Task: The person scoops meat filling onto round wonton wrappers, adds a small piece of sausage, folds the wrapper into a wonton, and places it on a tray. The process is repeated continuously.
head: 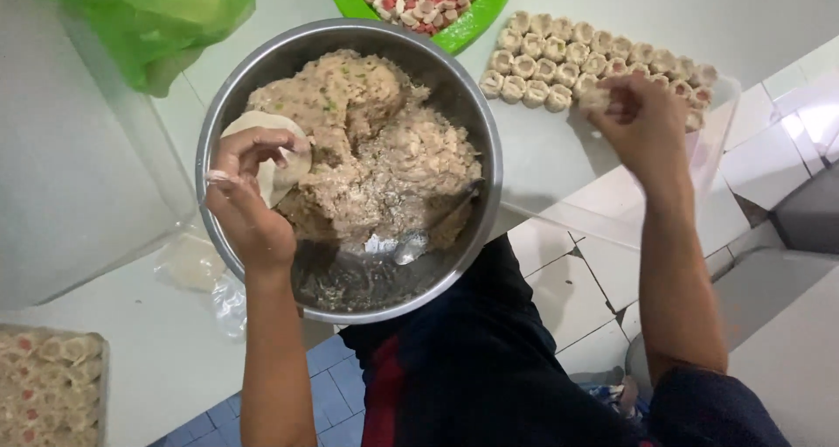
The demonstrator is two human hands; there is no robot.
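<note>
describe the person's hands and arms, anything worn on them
Both hands, left hand and right hand, are bare: no gloves, rings, watch or bracelets visible. Both forearms are uncovered up to the frame's bottom edge; no sleeve shows on them. Bits of pale dough or filling seem stuck to the fingers.

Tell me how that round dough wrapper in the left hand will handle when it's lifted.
The wrapper looks thin and pale, draped over the left hand, so it is probably floppy and light. It sags at its edge over the steel bowl, so it would likely fold rather than hold flat. Beside the moist filling, it may turn tacky and tear easily.
</note>
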